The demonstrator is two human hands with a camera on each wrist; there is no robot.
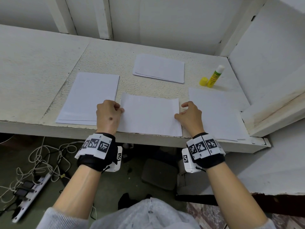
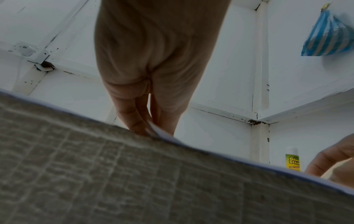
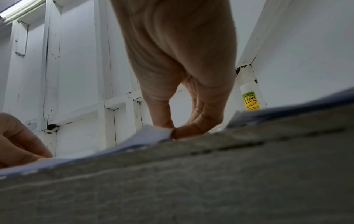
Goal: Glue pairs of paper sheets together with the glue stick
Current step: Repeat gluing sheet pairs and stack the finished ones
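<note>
A white paper sheet (image 1: 149, 114) lies at the table's near edge between my hands. My left hand (image 1: 109, 113) pinches its left edge, and the left wrist view shows the left hand (image 2: 151, 130) with the paper edge between thumb and fingers. My right hand (image 1: 188, 115) pinches the sheet's right edge, where a corner of the paper sheet (image 3: 153, 134) lifts at the fingertips of the right hand (image 3: 172, 130). The glue stick (image 1: 215, 76) stands uncapped at the back right, its yellow cap (image 1: 203, 81) beside it.
Paper stacks lie at the left (image 1: 89, 98), at the back middle (image 1: 159, 68) and at the right (image 1: 216, 113). The table (image 1: 41, 63) meets white walls at the back and right. Cables and a power strip (image 1: 29, 194) lie on the floor below.
</note>
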